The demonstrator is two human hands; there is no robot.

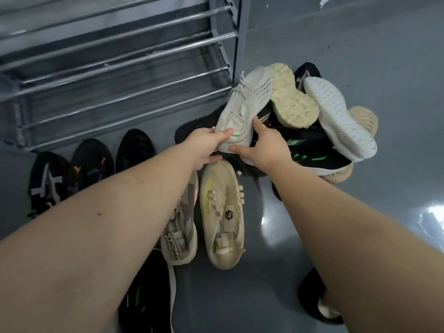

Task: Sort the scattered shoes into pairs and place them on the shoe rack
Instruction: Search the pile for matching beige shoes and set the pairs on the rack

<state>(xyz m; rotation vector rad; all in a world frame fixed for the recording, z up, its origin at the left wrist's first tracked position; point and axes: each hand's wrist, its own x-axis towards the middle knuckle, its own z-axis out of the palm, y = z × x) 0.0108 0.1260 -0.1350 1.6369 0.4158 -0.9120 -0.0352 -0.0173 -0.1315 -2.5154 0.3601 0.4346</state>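
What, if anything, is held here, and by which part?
The white sneaker, at its near end: the left hand and right hand grip it from either side.

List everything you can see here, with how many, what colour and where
Metal-bar shoe rack: one, grey, upper left, no shoes on it.
Black knit sneakers: three, in a row on the floor below the rack.
Beige knit sneakers: two, side by side, centre floor.
White knit sneaker: one, lifted at the pile's edge.
Heap of mixed sneakers: count unclear; cream, white, black-and-green; right of the rack.
Black shoes: two partly hidden, bottom edge.
Glossy floor: grey.
Left hand: grips the white sneaker.
Right hand: grips it too.
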